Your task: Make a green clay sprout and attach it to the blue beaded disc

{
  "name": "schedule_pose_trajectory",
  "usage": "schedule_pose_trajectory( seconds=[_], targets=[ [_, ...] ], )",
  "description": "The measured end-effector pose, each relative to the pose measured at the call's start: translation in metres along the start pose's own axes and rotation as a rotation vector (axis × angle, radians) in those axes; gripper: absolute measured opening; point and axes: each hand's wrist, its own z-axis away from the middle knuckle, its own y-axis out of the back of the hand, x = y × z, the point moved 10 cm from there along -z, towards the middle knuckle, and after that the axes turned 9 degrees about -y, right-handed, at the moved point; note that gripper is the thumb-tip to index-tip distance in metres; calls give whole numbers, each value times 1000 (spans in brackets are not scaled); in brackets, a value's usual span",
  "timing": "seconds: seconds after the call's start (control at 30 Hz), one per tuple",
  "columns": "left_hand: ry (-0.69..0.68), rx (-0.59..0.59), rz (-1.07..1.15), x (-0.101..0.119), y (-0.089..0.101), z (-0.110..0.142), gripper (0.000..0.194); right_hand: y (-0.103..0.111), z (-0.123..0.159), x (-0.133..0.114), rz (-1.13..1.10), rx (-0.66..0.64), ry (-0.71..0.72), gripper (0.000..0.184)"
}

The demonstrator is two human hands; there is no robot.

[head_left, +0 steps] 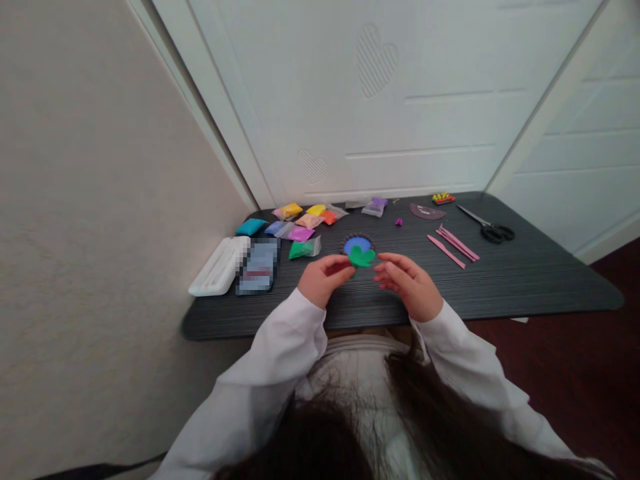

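A flat green clay piece with rounded lobes (361, 257) is pinched between the thumb and fingers of my left hand (323, 279). Just right of it hovers my right hand (407, 283), its fingers parted and slightly curled, with nothing visible in them. Behind the green piece lies a round blue disc with a dark beaded rim (357, 243), partly covered by the piece. Left of my left hand rests an open-looking bag of green clay (303, 249). A small purple clay bit (399, 222) sits farther back.
Several bags of coloured clay (310, 220) lie at the back left, near a white case (220, 267) and a blurred-out item (259, 267). Pink modelling tools (453, 247), black-handled scissors (493, 230) and a half-round ruler (427, 211) lie right on the dark table (550, 287).
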Motion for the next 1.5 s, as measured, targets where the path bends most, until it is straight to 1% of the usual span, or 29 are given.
schedule_pose_trajectory(
  seconds=[0.07,0.13,0.23,0.33,0.43,0.57,0.8,1.17,1.5],
  targets=[
    [-3,71,26,-9,12,-25,30,14,-4,2,11,67,2,26],
    [-7,119,38,-16,19,-50,34,24,-6,6,26,107,5,26],
    [-17,140,15,-22,19,-76,34,28,-7,10,42,121,27,26],
    [-27,152,-42,-27,16,-89,30,25,-4,10,56,113,46,27],
    [-25,149,-98,-35,15,-92,27,23,-2,8,65,109,51,26],
    [-26,148,-156,-43,18,-92,30,23,-2,6,69,103,57,25],
    [-40,151,-214,-44,20,-91,31,21,-2,5,68,89,68,24],
    [-40,133,-171,-55,22,-92,34,21,-1,4,91,83,82,23],
    [-8,135,-103,-51,20,-90,34,21,-2,5,111,82,91,24]
  ],
)
